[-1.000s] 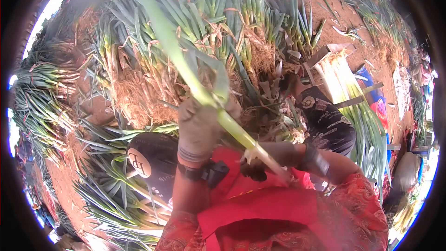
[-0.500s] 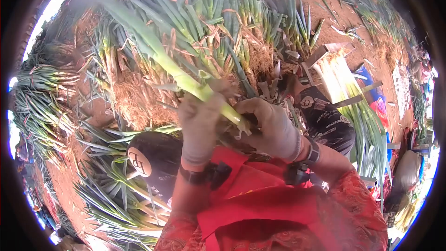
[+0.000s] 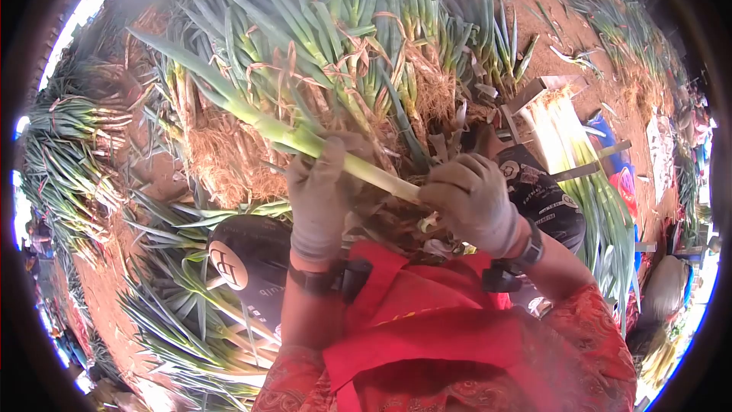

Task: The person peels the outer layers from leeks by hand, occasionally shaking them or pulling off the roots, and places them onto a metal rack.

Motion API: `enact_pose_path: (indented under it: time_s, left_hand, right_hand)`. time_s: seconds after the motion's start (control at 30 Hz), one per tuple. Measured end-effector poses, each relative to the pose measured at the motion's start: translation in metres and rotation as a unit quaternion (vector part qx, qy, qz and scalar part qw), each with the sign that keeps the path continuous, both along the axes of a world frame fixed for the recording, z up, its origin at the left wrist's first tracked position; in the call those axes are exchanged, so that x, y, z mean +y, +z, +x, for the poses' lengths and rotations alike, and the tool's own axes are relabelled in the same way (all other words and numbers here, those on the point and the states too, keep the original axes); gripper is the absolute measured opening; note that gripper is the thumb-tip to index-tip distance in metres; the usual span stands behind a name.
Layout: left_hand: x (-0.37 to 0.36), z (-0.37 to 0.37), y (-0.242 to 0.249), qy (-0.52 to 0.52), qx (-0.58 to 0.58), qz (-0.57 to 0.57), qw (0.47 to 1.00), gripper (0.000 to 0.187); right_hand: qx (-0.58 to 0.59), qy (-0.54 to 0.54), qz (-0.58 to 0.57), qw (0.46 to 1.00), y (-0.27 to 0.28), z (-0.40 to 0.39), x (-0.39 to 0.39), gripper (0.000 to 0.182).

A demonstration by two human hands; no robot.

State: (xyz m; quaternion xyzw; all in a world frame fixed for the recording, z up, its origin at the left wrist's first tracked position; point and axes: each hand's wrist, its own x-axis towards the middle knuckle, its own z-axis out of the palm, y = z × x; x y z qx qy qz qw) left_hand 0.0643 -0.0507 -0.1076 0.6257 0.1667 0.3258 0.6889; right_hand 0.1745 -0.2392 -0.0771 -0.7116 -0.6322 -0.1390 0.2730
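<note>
A long green onion (image 3: pixel 282 131) slants across the middle, its green leaves toward the upper left and its pale stem toward the right. My left hand (image 3: pixel 324 191), in a light glove, is wrapped round the stem near its middle. At the pale lower end, my right hand (image 3: pixel 471 202), also gloved, has its fingers closed on the stem. The very tip of the stem is hidden behind those fingers. Peeled scraps (image 3: pixel 431 221) lie just below, between the two hands.
Piled onions with brown roots (image 3: pixel 229 160) stand beyond my hands. Peeled onions (image 3: pixel 560 133) lie in a frame (image 3: pixel 534 91) at right. More bundles (image 3: pixel 84 126) are at far left, others (image 3: pixel 191 328) at lower left. My dark-clothed knees (image 3: pixel 255 259) flank the scraps.
The onion now shows a longer pale stem and lies flatter, its lower end farther right. My right hand has moved slightly right, its fingers now curled over the stem's end.
</note>
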Motion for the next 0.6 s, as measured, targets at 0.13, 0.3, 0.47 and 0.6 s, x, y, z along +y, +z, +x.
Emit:
enact_pose_path:
  time_s: [0.13, 0.3, 0.47, 0.6]
  left_hand:
    - [0.020, -0.008, -0.011, 0.070, -0.016, 0.072, 0.995, 0.022]
    - [0.047, -0.035, 0.001, 0.220, 0.152, 0.448, 0.853, 0.023]
    - [0.074, -0.070, 0.021, 0.344, 0.197, 0.445, 0.803, 0.016]
    - [0.071, -0.095, 0.035, 0.285, -0.103, 0.020, 0.953, 0.017]
  right_hand:
    - [-0.115, 0.001, -0.114, 0.987, 0.002, 0.009, -0.042, 0.023]
    - [-0.156, -0.064, -0.310, 0.936, -0.038, 0.035, -0.112, 0.018]
    - [-0.111, -0.195, -0.597, 0.771, -0.096, 0.056, -0.162, 0.014]
    - [0.107, -0.152, -0.389, 0.902, -0.075, 0.056, -0.132, 0.043]
